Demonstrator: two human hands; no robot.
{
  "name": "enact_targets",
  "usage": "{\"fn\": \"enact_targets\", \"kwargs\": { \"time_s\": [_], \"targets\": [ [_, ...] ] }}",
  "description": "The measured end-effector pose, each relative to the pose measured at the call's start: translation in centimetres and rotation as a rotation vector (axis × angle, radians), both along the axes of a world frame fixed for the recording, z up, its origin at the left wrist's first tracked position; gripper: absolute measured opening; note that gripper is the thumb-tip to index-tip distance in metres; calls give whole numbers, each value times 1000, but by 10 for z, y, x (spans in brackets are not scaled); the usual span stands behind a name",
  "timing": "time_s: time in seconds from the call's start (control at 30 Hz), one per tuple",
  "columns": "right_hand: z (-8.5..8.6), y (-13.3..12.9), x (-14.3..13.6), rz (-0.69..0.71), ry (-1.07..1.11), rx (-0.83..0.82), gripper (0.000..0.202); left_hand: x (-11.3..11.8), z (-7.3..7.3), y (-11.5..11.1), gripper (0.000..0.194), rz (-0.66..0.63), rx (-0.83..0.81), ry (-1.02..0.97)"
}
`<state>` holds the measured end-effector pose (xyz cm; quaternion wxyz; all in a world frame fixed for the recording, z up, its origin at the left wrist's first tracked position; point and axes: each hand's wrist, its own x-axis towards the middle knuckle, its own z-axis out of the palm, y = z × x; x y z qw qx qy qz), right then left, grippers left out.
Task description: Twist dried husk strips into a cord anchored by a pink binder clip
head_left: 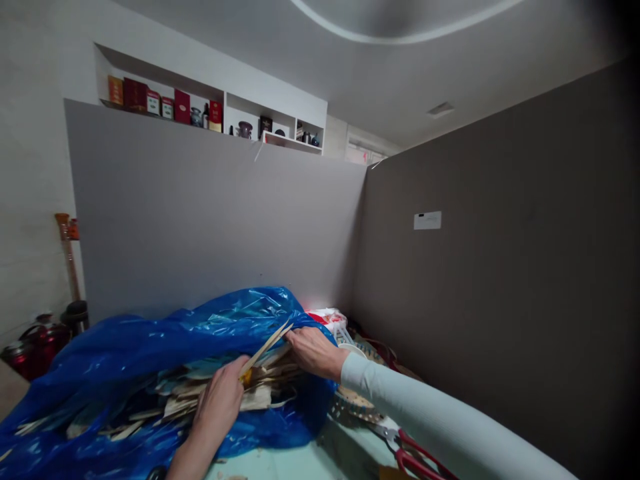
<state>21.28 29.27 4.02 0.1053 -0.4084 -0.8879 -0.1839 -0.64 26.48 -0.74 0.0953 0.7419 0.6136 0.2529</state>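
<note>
Long, thin pale strips (269, 345), like dried husk or split cane, rise from my left hand (223, 395). That hand is closed around their lower end, over the mouth of a blue plastic bag (235, 320). My right hand (315, 350), below a pale sleeve, is pinched close to the strips' upper tips. Its fingertips are partly hidden, but they appear to grip the strips. Beneath both hands, a loose heap of similar dry pieces (257, 399) lies in the bag, with a small yellow bit (246, 377) beside my left fingers.
Red-handled scissors (407, 457) lie at the lower right under my right forearm. Behind that arm are a dotted basket (345, 407) and a red and white packet (327, 317). Tall grey panels (215, 220) stand behind and to the right. Red flasks (43, 343) stand at far left.
</note>
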Motion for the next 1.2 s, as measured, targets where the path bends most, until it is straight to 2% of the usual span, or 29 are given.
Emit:
{"fn": "enact_targets", "kwargs": {
  "time_s": [0.1, 0.33, 0.5, 0.63, 0.83, 0.97, 1.1, 1.2],
  "targets": [
    [4, 4, -1, -8, 109, 0, 17, 1, 1, 0, 55, -11, 4, -1],
    [15, -3, -3, 125, 223, -30, 21, 2, 6, -1, 60, -8, 20, 12],
    [22, -16, 5, 226, 132, -1, 20, 3, 8, -4, 59, -39, 26, 55],
    [23, -23, 9, 248, 3, 68, 14, 6, 7, -8, 54, 5, 8, 118],
    [16, -20, 12, 187, -109, 179, 18, 12, 12, -19, 52, 59, -27, 199],
    [13, -24, 18, 136, -117, 201, 14, 12, 16, -22, 52, 79, -53, 218],
    [10, -35, 30, 144, -131, 143, 10, 6, 18, -19, 50, 76, -65, 203],
    [5, -39, 37, 159, -64, -32, 14, 2, 23, -16, 47, 71, -63, 178]
  ]
}}
